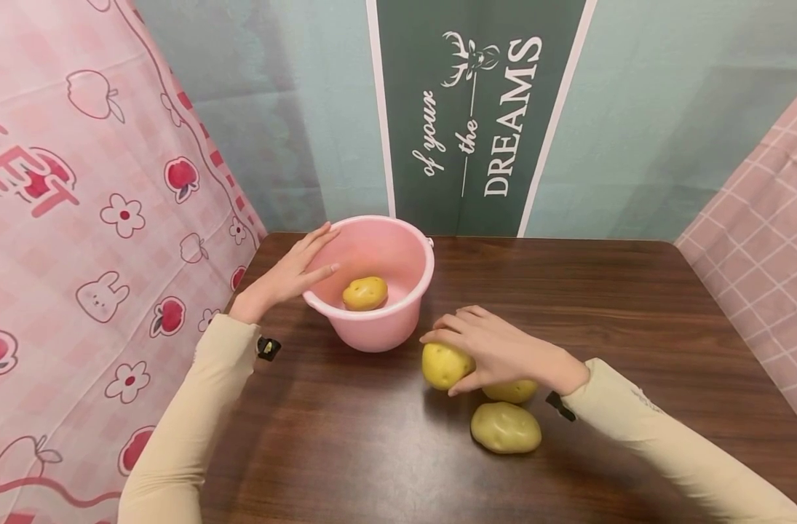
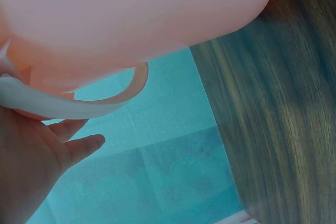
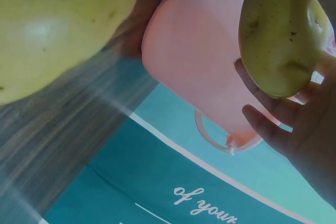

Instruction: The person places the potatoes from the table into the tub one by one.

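A pink bucket [image 1: 380, 333] stands toward the back of the table, with one yellow potato [image 1: 365, 293] lying inside it. My left hand [image 1: 290, 273] rests at its left rim with fingers extended and the thumb over the inside. In the left wrist view the bucket's pale handle [image 2: 79, 107] loops down in front of the fingers. To the right of the bucket, my right hand [image 1: 503, 353] grips a yellow potato [image 1: 442, 366] between thumb and fingers. Another potato [image 1: 512, 391] is partly hidden below that hand. A greener potato [image 1: 506, 428] lies nearer the front.
Dark wood-grain table [image 1: 346, 444] underneath. A pink printed cloth [image 1: 126, 291] hangs along the left side, and a teal and green backdrop [image 1: 464, 124] with white lettering stands behind. On the right is a pink checked cloth [image 1: 758, 225].
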The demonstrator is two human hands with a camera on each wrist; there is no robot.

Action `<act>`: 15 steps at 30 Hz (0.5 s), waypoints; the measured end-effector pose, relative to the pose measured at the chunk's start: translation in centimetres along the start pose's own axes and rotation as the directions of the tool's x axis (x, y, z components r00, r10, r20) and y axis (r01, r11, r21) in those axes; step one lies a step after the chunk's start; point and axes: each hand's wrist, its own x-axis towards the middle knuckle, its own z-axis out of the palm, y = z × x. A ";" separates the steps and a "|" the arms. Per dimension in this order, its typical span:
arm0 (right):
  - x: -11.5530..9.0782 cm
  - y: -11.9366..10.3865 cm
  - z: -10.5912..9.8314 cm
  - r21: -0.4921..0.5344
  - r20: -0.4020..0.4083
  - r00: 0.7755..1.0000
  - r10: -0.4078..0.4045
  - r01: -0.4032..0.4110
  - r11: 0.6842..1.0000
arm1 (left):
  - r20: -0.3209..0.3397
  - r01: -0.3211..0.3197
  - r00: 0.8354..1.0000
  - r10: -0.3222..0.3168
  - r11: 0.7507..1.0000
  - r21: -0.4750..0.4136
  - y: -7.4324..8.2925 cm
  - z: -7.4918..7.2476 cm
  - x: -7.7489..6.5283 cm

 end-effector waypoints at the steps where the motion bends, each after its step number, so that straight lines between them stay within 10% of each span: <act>1: 0.1 0.0 -0.1 0.000 -0.003 1.000 0.002 -0.002 1.000 | 0.000 -0.002 1.000 0.002 1.000 0.000 0.0 0.0 0.0; 15: 0.6 0.1 -1.0 -0.007 -0.006 1.000 0.026 -0.026 1.000 | -0.001 -0.002 1.000 0.002 1.000 -0.001 -0.2 0.1 0.0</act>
